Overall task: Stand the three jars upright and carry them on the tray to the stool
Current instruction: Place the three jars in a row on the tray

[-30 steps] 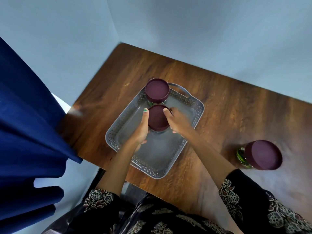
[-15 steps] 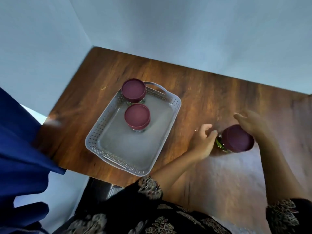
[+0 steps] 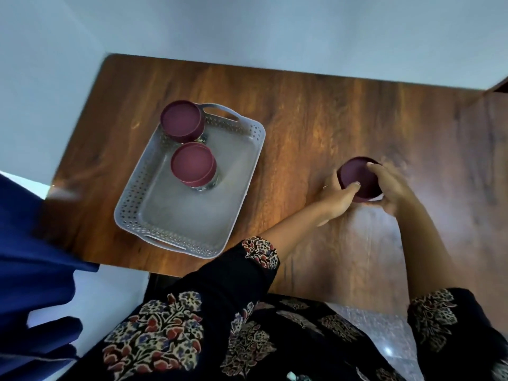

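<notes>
**Third jar gripped on the table, two already on the tray**

Hands close from both sides on the third jar (image 3: 358, 178), which sits on the wooden table (image 3: 316, 111) well apart from the grey tray (image 3: 248, 171). The left hand (image 3: 336, 198) wraps the near-left side with its thumb laid over the maroon lid, and the right hand (image 3: 391, 187) cups the right side, fingers curled over the rim, so each grip is narrow and holding that jar. The lid faces up toward the camera; whether the base sits flat on the table is hidden by the hands, and the right hand is blurred.

On the tray the far jar (image 3: 181, 121) stands in the corner by the far handle, and the middle jar (image 3: 192, 164) stands just beside it, both lid-up. The near half of the tray is bare.

To do this step well, I would hold the glass body rather than the lid alone, since a lid may slip or turn. Lift the jar straight, carry it low across the table, and set it in the bare near half, close to the other two but not knocking them, so the load sits balanced between the handles for the carry to the stool, which is not in view
</notes>
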